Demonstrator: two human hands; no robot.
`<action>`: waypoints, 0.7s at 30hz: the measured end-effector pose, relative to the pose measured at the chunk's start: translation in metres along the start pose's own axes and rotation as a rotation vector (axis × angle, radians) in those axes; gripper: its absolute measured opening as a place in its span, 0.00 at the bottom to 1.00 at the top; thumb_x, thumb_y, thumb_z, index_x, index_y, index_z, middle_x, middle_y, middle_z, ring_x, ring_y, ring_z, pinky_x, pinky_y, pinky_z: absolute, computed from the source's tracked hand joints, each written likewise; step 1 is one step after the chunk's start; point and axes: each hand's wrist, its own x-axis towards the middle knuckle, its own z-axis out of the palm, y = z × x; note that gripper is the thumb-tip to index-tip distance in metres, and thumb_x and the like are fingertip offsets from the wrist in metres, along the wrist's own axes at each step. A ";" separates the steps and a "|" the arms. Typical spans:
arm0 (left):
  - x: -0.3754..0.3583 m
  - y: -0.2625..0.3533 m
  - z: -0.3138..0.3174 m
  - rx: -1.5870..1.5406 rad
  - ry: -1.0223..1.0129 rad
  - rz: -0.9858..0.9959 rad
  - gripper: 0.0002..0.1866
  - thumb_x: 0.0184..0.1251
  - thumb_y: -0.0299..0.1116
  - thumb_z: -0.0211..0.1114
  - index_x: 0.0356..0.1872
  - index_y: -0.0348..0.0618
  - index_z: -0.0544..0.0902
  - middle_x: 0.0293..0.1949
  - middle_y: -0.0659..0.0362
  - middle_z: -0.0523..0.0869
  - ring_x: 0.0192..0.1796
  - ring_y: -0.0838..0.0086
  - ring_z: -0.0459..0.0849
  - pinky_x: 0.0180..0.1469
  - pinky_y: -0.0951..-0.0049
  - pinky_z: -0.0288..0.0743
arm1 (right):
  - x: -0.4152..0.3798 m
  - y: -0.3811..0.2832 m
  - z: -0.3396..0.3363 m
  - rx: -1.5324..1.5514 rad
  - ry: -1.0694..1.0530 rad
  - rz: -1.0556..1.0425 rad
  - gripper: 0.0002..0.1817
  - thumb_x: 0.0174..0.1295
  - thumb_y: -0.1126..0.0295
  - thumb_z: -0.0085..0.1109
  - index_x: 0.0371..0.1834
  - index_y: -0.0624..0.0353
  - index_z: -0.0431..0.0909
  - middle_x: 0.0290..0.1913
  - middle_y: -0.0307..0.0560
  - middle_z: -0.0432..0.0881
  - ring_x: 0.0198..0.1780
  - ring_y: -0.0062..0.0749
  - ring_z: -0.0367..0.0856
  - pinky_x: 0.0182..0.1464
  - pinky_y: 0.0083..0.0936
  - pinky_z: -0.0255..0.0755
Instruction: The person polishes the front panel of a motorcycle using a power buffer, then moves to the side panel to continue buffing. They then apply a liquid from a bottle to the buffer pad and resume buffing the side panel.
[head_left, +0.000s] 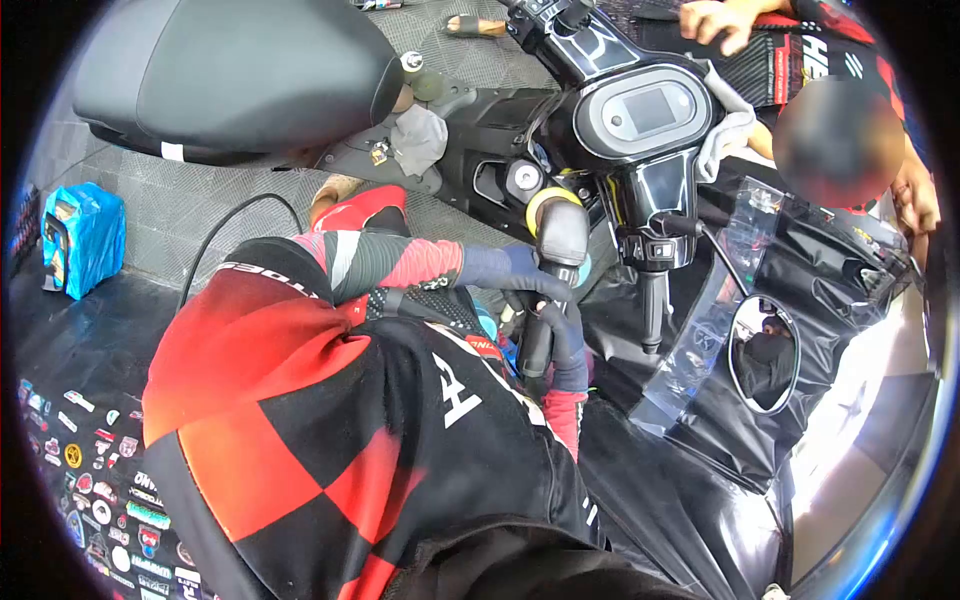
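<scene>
A polisher (pixel 562 232) with a yellow pad rim is held against the dark body of a scooter (pixel 500 135). Grey-blue gloves cover both my hands. My left hand (pixel 520 272) is closed over the polisher's neck, its arm in a red and grey sleeve. Lower down, my right hand (pixel 566 345) wraps round the polisher's dark handle (pixel 537 345); part of its fingers is hidden. Just right of the polisher are the scooter's handlebar and oval display (pixel 645 112). A grey cloth (pixel 418 140) lies on the scooter's footboard area, left of the polisher.
A person (pixel 790 60) in black and red is beyond the handlebar. Another foot (pixel 465 25) shows at the top. The seat (pixel 240 75) and a blue bag (pixel 85 240) are at left. A mirror (pixel 764 355) juts out right over black sheeting (pixel 650 480).
</scene>
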 end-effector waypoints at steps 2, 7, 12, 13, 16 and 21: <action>0.002 0.005 -0.001 -0.015 -0.004 0.009 0.28 0.56 0.56 0.72 0.46 0.41 0.83 0.38 0.57 0.87 0.37 0.75 0.85 0.37 0.74 0.83 | -0.003 -0.007 -0.002 -0.047 0.012 0.045 0.24 0.60 0.62 0.60 0.58 0.64 0.74 0.46 0.46 0.81 0.42 0.30 0.80 0.46 0.26 0.74; 0.025 0.015 0.003 0.110 -0.020 0.091 0.30 0.53 0.64 0.71 0.43 0.46 0.84 0.39 0.57 0.86 0.37 0.73 0.82 0.39 0.71 0.78 | 0.003 -0.003 -0.015 0.101 0.050 0.039 0.24 0.59 0.61 0.58 0.57 0.62 0.72 0.44 0.48 0.80 0.43 0.32 0.82 0.40 0.26 0.78; 0.013 0.040 0.010 0.101 0.041 0.075 0.32 0.56 0.57 0.73 0.51 0.40 0.81 0.41 0.56 0.86 0.42 0.72 0.84 0.45 0.69 0.80 | 0.023 0.014 -0.048 -0.143 -0.007 -0.181 0.25 0.61 0.63 0.58 0.60 0.62 0.71 0.51 0.45 0.78 0.50 0.30 0.77 0.53 0.28 0.73; 0.006 0.044 0.008 0.139 0.041 0.271 0.30 0.57 0.56 0.73 0.53 0.44 0.80 0.41 0.59 0.86 0.42 0.75 0.83 0.41 0.68 0.81 | 0.031 0.028 -0.057 -0.180 -0.010 -0.225 0.27 0.60 0.60 0.60 0.60 0.63 0.72 0.53 0.46 0.78 0.53 0.31 0.76 0.55 0.28 0.71; 0.006 0.052 0.006 0.205 -0.027 0.179 0.27 0.59 0.56 0.71 0.52 0.48 0.81 0.42 0.62 0.84 0.47 0.75 0.80 0.49 0.69 0.77 | 0.032 0.022 -0.050 -0.167 0.040 -0.117 0.28 0.61 0.56 0.59 0.62 0.61 0.73 0.54 0.45 0.78 0.54 0.30 0.75 0.57 0.28 0.70; 0.082 -0.028 -0.026 0.391 -0.096 0.801 0.29 0.61 0.59 0.68 0.56 0.49 0.81 0.45 0.58 0.85 0.48 0.74 0.80 0.50 0.67 0.76 | 0.021 -0.002 -0.022 -0.150 0.071 -0.083 0.25 0.62 0.57 0.59 0.58 0.59 0.75 0.51 0.43 0.79 0.49 0.28 0.77 0.52 0.27 0.71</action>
